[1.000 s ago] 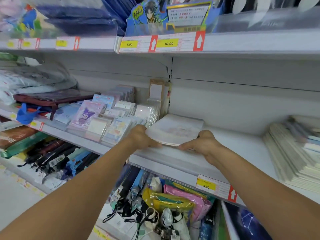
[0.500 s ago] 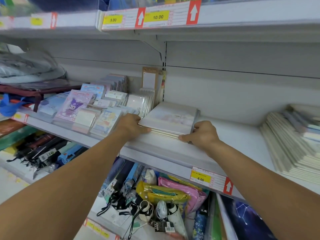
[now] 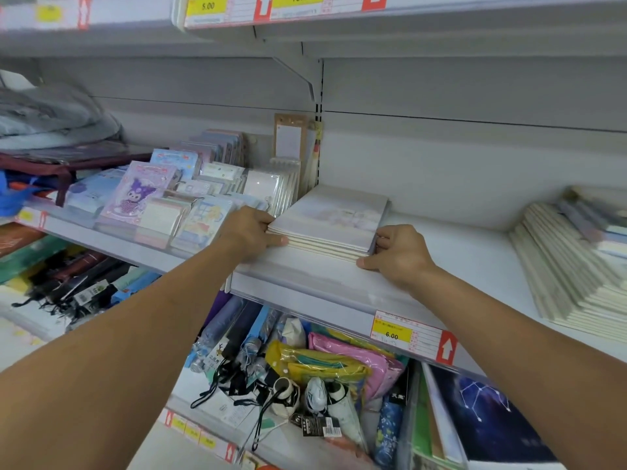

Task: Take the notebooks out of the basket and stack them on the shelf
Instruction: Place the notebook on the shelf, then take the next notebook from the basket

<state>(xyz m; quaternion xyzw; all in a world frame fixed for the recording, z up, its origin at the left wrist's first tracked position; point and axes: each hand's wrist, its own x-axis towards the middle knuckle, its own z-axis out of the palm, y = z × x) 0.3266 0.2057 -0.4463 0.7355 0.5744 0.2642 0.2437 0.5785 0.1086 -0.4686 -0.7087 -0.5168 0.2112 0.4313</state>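
Note:
A small stack of pale notebooks lies on the white shelf, close to the divider at its left end. My left hand grips the stack's left edge, fingers on top and thumb along the front. My right hand grips the stack's right front corner, fingers curled against its side and thumb at the front edge. The basket is not in view.
A fanned pile of cream notebooks lies at the right of the same shelf. Packaged stationery fills the shelf to the left. Umbrellas and pouches crowd the shelf below. A price rail runs along the front edge.
The stack has gone down flat onto the shelf and slid a little deeper. Both hands stayed on its sides. The camera has tilted downward.

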